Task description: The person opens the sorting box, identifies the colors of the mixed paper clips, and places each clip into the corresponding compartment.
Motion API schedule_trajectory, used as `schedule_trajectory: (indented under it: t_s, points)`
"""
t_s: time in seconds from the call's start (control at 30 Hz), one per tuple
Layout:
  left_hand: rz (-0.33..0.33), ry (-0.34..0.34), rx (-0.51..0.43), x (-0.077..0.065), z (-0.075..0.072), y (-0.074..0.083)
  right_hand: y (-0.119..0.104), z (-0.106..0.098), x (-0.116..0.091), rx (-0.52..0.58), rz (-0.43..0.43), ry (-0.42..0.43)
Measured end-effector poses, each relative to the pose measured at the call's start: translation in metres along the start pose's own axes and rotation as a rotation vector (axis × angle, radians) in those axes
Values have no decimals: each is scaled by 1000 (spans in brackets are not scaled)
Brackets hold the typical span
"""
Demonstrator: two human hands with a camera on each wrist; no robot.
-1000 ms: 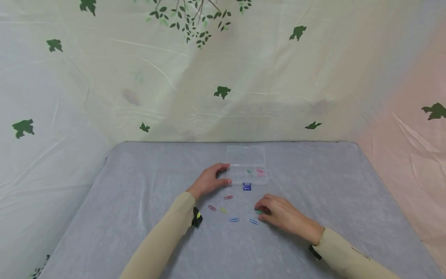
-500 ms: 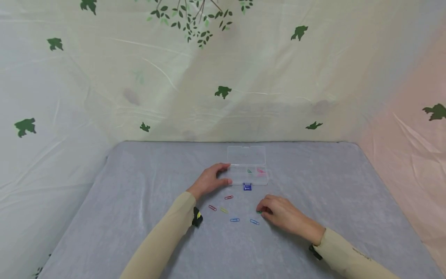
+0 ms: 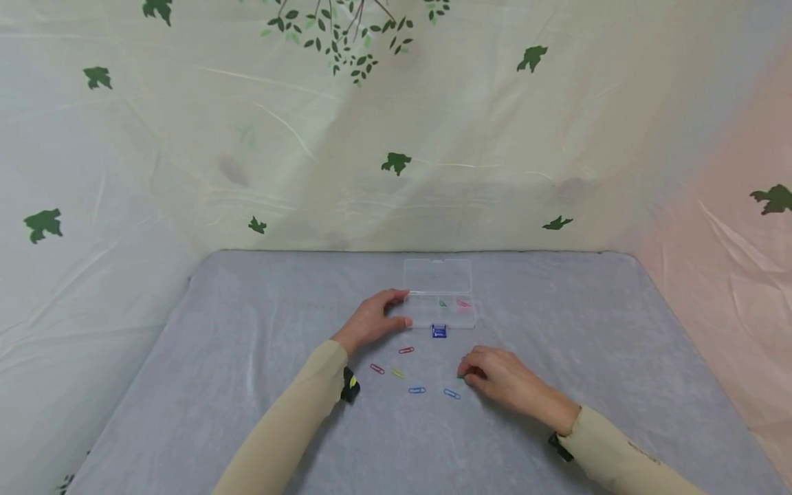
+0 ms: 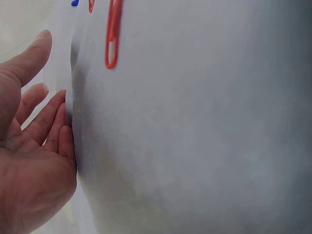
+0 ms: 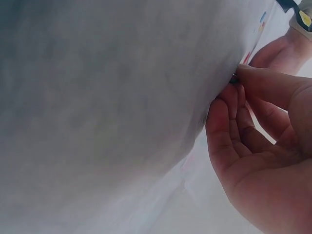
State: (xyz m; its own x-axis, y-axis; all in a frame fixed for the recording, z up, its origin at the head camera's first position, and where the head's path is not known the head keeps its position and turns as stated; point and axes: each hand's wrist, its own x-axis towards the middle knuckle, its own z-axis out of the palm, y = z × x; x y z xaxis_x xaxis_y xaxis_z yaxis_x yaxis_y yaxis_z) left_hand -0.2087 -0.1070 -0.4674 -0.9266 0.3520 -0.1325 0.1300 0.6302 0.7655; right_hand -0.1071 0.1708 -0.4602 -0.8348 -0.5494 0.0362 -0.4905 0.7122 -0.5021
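A clear plastic box [image 3: 422, 317] stands on the table with its lid [image 3: 437, 276] folded back and a blue latch [image 3: 439, 332] at the front. My left hand [image 3: 369, 320] holds the box's left end, thumb at the front corner and fingertips at the back. Inside lie a green paper clip [image 3: 443, 303] and pink paper clips [image 3: 463, 303] in separate compartments. In front of the box, my right hand [image 3: 502, 379] pinches another green paper clip [image 3: 460, 377] between thumb and fingers, close over the cloth. Most of that clip is hidden by the fingertips.
Loose on the grey cloth [image 3: 297, 295] lie two red paper clips [image 3: 406, 350], a yellow paper clip [image 3: 398, 373] and two blue paper clips [image 3: 417, 390], between the forearms. A pale curtain [image 3: 322, 137] with leaf prints hangs behind the table.
My right thumb and fingers have closed on the green paper clip, now mostly covered, and the hand has shifted slightly right. My left hand and the box stay put.
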Motion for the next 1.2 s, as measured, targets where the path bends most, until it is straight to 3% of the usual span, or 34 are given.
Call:
schedule_trajectory:
  t_s: [0.37,1.2]
  points:
    - [13,-3,0,0,0,-1,0,-4,-3,34,15,39]
    - [1,1,5,1,1,-1,3,-29,5,121,0,277]
